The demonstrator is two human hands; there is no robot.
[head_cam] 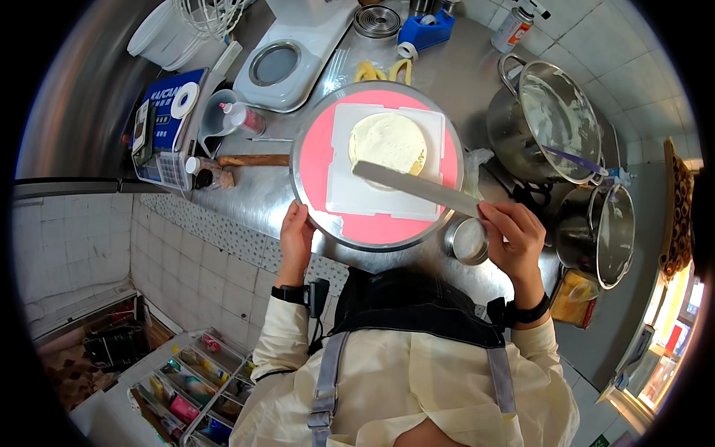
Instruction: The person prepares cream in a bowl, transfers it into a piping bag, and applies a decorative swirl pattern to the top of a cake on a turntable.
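Note:
A small round cake (pixel 385 141) with pale cream on top sits on a white square board (pixel 343 190), and some yellow sponge shows at its lower right edge. The board lies on a pink round turntable (pixel 315 145) with a metal rim. My right hand (pixel 514 237) grips a long metal spatula (pixel 424 187); its blade reaches over the near side of the cake. At the turntable's lower left rim, my left hand (pixel 297 237) touches the edge with thumb and fingers.
Two steel pots (pixel 503 125) with cream residue stand at the right, one holding a purple-handled tool. A metal ring (pixel 469 240) is near my right hand. Banana peel (pixel 400 71), a white kitchen scale (pixel 301 61) and a blue tape dispenser (pixel 427 32) lie behind. A wooden handle (pixel 254 160) and bottles are left.

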